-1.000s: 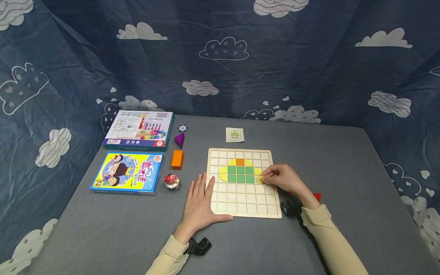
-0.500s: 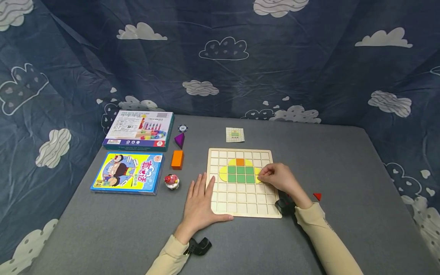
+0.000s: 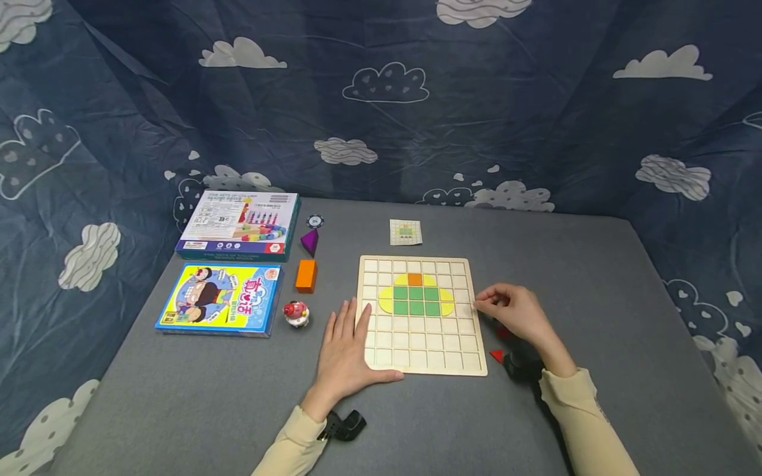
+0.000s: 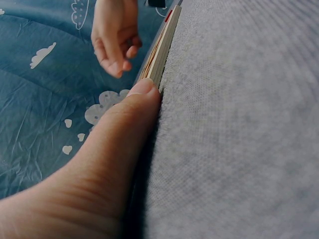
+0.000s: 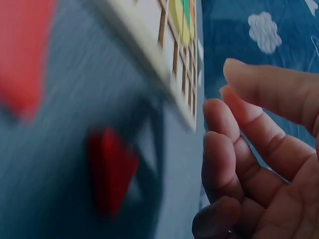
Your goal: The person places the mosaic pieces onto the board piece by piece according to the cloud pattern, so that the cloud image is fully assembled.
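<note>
A wooden grid board [image 3: 425, 360] lies on the grey table. Green squares [image 3: 416, 300], one orange square [image 3: 415, 279] and yellow rounded pieces [image 3: 446, 308] form a shape in its upper middle. My left hand [image 3: 345, 363] rests spread at the board's near left corner, its thumb along the front edge. Just off the board's right edge hovers my right hand [image 3: 519, 316], fingers loosely bent. The right wrist view shows a gap between thumb [image 5: 269, 82] and fingers, with nothing held. Below that hand lie red triangles [image 3: 497, 356], partly hidden by it and the wrist camera.
Behind the board lies a small pattern card [image 3: 406, 233]. To the left are two boxed games, one white [image 3: 238, 225] and one blue and yellow [image 3: 220, 297]. Beside them stand an orange block [image 3: 306, 276], a purple piece [image 3: 310, 242], a round chip [image 3: 315, 221] and a small figurine [image 3: 296, 314].
My right hand has let go of the yellow piece at the shape's right side and moved right, off the board. The left hand has stayed in place.
</note>
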`<move>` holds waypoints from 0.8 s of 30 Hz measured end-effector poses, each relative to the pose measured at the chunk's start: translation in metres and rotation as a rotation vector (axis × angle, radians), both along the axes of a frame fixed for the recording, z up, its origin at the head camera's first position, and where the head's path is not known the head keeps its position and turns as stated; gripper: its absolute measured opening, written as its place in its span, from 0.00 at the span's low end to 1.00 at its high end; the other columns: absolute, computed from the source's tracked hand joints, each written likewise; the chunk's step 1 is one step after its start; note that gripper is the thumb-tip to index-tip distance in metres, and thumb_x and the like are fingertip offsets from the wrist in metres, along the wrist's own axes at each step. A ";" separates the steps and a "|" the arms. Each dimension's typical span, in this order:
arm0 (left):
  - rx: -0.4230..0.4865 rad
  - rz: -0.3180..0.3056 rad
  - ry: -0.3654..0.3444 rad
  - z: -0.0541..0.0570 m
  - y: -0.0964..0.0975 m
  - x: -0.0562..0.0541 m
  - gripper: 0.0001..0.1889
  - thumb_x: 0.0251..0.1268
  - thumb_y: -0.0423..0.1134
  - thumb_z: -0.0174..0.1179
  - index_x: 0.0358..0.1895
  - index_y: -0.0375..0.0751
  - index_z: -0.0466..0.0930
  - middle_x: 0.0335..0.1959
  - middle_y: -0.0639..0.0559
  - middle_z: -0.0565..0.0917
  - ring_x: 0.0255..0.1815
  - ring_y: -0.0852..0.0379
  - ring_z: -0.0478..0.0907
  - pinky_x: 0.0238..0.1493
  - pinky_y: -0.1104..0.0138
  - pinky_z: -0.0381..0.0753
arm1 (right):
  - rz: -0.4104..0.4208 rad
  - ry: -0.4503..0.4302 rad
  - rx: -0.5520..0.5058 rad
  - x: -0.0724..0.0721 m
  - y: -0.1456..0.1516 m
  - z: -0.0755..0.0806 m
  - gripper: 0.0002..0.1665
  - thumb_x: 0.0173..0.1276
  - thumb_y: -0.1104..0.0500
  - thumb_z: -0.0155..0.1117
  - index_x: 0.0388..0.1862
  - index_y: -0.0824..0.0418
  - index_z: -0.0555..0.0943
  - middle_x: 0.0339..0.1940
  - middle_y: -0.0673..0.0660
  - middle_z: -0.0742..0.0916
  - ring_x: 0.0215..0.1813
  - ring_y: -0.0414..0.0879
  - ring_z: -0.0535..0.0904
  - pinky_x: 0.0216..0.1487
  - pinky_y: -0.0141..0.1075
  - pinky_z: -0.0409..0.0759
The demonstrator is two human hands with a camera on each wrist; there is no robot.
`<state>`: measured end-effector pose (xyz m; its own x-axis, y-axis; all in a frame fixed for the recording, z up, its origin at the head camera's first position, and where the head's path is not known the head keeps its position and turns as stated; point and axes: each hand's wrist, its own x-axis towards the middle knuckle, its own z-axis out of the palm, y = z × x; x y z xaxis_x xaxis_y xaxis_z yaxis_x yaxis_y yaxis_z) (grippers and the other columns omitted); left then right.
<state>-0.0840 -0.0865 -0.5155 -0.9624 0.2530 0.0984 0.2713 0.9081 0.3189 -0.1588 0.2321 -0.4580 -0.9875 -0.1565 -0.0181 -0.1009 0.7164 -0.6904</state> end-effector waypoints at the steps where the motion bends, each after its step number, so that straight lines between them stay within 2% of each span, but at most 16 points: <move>1: -0.003 0.001 0.001 0.000 0.000 0.000 0.69 0.31 0.84 0.54 0.76 0.41 0.46 0.76 0.39 0.44 0.75 0.46 0.37 0.71 0.52 0.36 | 0.001 0.003 0.007 0.003 0.005 0.001 0.10 0.59 0.56 0.71 0.34 0.62 0.84 0.25 0.52 0.82 0.20 0.44 0.69 0.18 0.33 0.65; 7: -0.001 0.004 0.007 0.000 -0.001 0.001 0.69 0.31 0.84 0.53 0.76 0.41 0.46 0.76 0.39 0.44 0.75 0.46 0.38 0.71 0.52 0.35 | 0.036 0.032 0.063 0.018 0.028 0.000 0.11 0.57 0.58 0.73 0.35 0.63 0.85 0.25 0.51 0.83 0.21 0.43 0.69 0.20 0.33 0.65; 12: -0.005 0.006 0.007 0.000 -0.002 0.001 0.69 0.31 0.84 0.53 0.76 0.41 0.46 0.76 0.39 0.44 0.75 0.46 0.38 0.71 0.52 0.36 | 0.071 0.005 0.107 0.026 0.038 -0.004 0.14 0.56 0.57 0.74 0.38 0.63 0.85 0.27 0.49 0.83 0.22 0.42 0.69 0.21 0.33 0.65; 18: -0.015 0.000 0.002 0.000 -0.001 0.001 0.69 0.32 0.85 0.52 0.76 0.41 0.46 0.76 0.39 0.44 0.75 0.45 0.37 0.71 0.52 0.36 | 0.089 -0.002 0.124 0.031 0.041 -0.009 0.14 0.54 0.58 0.75 0.39 0.62 0.85 0.29 0.49 0.81 0.24 0.42 0.71 0.23 0.33 0.67; 24: -0.011 -0.004 -0.001 0.001 -0.001 0.000 0.68 0.32 0.85 0.52 0.76 0.41 0.46 0.76 0.39 0.44 0.75 0.45 0.37 0.71 0.52 0.36 | 0.084 0.049 0.143 0.032 0.040 -0.012 0.09 0.52 0.63 0.75 0.32 0.61 0.85 0.26 0.48 0.80 0.24 0.41 0.71 0.23 0.33 0.68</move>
<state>-0.0838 -0.0870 -0.5148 -0.9615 0.2583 0.0941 0.2749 0.9105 0.3088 -0.1272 0.2717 -0.4696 -0.9714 -0.2376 0.0015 -0.1953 0.7948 -0.5746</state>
